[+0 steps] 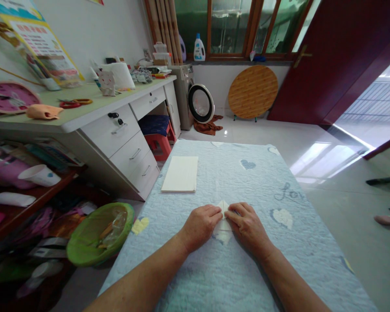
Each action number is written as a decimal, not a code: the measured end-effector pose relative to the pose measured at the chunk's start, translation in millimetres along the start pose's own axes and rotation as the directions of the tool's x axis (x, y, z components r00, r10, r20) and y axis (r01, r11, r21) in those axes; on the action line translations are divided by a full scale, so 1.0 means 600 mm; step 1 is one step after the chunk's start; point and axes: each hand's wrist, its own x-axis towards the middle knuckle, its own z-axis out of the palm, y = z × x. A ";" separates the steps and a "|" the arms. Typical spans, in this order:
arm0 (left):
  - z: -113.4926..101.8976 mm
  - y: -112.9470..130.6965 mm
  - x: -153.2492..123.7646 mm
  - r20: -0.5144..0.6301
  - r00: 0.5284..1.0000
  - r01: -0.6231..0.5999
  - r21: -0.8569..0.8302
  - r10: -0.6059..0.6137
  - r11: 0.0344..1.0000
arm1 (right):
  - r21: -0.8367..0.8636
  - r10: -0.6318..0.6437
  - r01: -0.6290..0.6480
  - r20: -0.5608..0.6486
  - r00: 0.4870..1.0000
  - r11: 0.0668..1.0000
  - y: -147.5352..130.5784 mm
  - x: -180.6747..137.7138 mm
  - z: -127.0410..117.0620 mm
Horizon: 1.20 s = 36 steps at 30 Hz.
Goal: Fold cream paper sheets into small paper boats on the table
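A small piece of folded paper (225, 225) lies on the cloth-covered table, its pointed top facing away from me and a crease down its middle. My left hand (201, 225) presses on its left side with the fingers curled together. From the other side, my right hand (248, 225) pinches the paper's right edge, fingers bent. Both sets of fingertips nearly meet at the centre line and hide much of the sheet. Farther off to the left rests a pad of cream paper (181, 174), flat and apart from both hands.
A light blue quilted cloth (247, 186) with heart patterns covers the table. To the left stand a white desk (117, 99) with drawers and a green basket (74, 242). A red stool (160, 143) and an open-doored washing machine (183, 95) are behind.
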 end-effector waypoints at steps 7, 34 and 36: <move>0.002 -0.002 0.001 0.004 0.999 -0.035 0.044 0.035 0.998 | 0.003 -0.005 0.005 0.009 1.000 1.000 0.003 -0.003 0.000; 0.010 0.039 -0.020 0.027 1.000 0.003 0.154 -0.008 0.988 | -0.010 0.038 -0.037 0.148 0.988 0.999 -0.016 -0.009 -0.019; 0.011 0.042 -0.023 0.031 0.999 0.014 0.157 -0.019 0.987 | -0.011 0.038 -0.036 0.151 0.988 0.999 -0.018 -0.012 -0.023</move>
